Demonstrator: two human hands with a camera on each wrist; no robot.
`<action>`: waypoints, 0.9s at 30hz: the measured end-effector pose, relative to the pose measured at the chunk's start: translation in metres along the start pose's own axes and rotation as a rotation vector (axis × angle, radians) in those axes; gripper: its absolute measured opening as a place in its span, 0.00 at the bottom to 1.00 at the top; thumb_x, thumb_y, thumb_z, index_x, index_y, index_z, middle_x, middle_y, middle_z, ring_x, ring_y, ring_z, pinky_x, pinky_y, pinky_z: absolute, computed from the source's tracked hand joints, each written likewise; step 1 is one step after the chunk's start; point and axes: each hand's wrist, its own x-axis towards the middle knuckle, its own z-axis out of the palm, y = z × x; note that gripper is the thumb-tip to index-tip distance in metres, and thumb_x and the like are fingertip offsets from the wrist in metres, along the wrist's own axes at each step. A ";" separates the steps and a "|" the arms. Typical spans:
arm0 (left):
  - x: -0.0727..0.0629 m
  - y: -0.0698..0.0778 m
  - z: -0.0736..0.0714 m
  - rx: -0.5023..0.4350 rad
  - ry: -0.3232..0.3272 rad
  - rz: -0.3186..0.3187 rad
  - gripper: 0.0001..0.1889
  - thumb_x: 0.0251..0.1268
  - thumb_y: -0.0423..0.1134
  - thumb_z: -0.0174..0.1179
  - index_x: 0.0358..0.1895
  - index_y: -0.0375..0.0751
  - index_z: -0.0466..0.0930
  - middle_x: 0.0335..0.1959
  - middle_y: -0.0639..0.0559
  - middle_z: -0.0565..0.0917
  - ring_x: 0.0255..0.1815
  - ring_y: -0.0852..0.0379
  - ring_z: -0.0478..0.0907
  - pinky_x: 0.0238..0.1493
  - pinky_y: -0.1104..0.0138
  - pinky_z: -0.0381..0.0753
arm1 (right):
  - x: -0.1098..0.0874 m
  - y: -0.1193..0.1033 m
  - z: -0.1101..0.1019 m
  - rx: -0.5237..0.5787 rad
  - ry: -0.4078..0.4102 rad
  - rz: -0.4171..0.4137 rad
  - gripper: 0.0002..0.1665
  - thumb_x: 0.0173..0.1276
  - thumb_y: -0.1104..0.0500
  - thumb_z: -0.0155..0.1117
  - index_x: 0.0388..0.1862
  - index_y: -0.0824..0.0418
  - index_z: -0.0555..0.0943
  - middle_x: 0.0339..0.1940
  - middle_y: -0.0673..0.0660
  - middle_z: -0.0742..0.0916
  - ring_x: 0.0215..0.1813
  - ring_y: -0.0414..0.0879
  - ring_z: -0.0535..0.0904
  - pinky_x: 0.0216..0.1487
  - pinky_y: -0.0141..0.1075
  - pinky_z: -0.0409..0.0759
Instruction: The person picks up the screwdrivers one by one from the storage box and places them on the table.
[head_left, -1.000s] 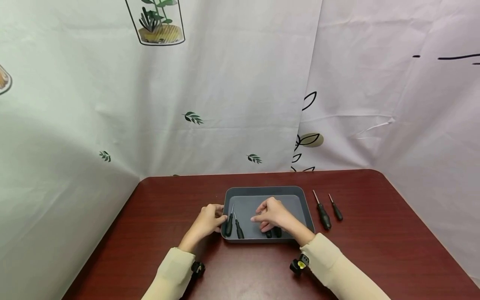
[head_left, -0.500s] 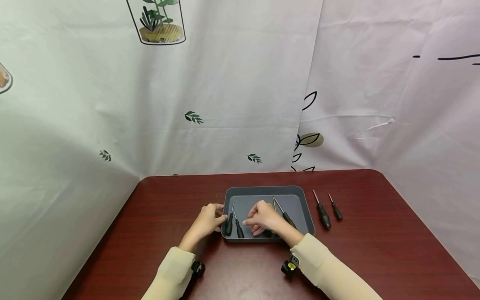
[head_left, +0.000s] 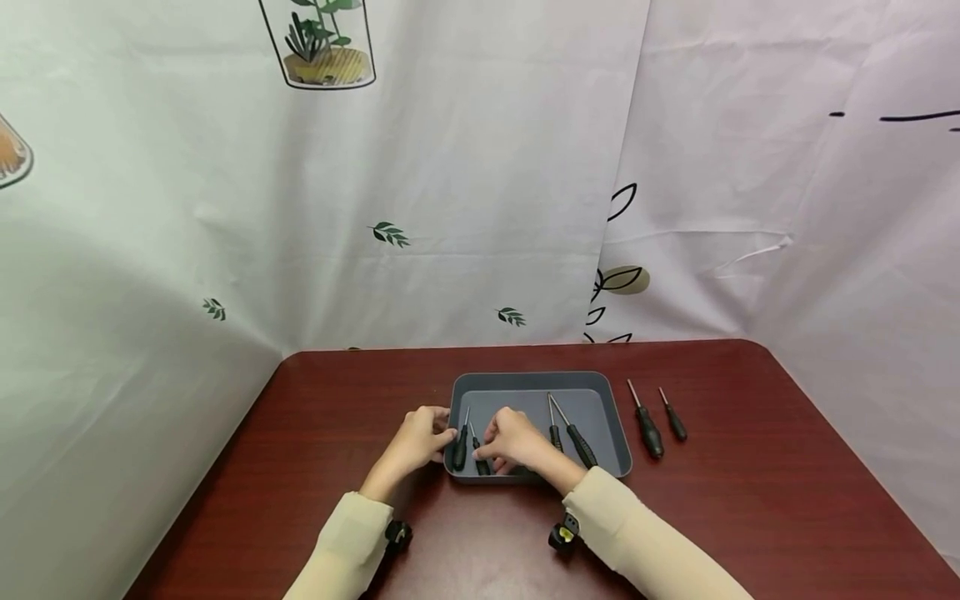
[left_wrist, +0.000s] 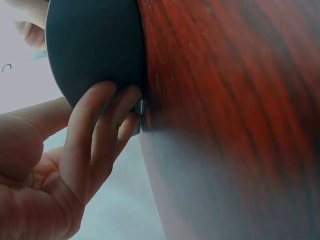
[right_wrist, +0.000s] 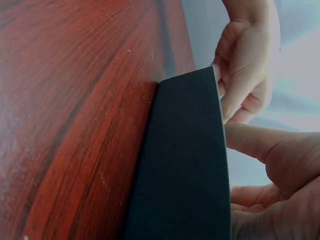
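Observation:
A grey rectangular tray [head_left: 525, 381] lies on the table, holding several black-handled screwdrivers. My left hand [head_left: 412, 437] grips its left wall, thumb over the rim; in the left wrist view its fingers [left_wrist: 82, 130] lie against the outside. At the tray's left side rest one screwdriver [head_left: 460, 450] and a smaller screwdriver [head_left: 482, 468]. Over the smaller one reaches my right hand [head_left: 513, 442], thumb and forefinger apart, thumb overlapping its handle. In the right wrist view the tray wall hides the fingertips. Right of that hand lie a thin screwdriver [head_left: 555, 435] and a longer screwdriver [head_left: 581, 446].
Two more screwdrivers lie on the table right of the tray, a large one [head_left: 650, 433] and a small one [head_left: 677, 425]. The reddish-brown table [head_left: 750, 467] ends at a printed white cloth [head_left: 480, 208] behind. A dark shape shows beneath the right wrist.
My right hand has moved left across the tray to the smaller left screwdriver, uncovering the two screwdrivers on the tray's right side. The left hand has stayed on the tray wall.

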 end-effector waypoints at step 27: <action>0.001 -0.001 0.001 -0.029 -0.001 -0.016 0.21 0.68 0.26 0.61 0.62 0.20 0.73 0.41 0.37 0.85 0.36 0.48 0.86 0.26 0.62 0.88 | 0.008 -0.005 0.014 -0.206 0.041 -0.046 0.21 0.52 0.70 0.78 0.17 0.63 0.71 0.08 0.54 0.77 0.14 0.51 0.82 0.15 0.32 0.78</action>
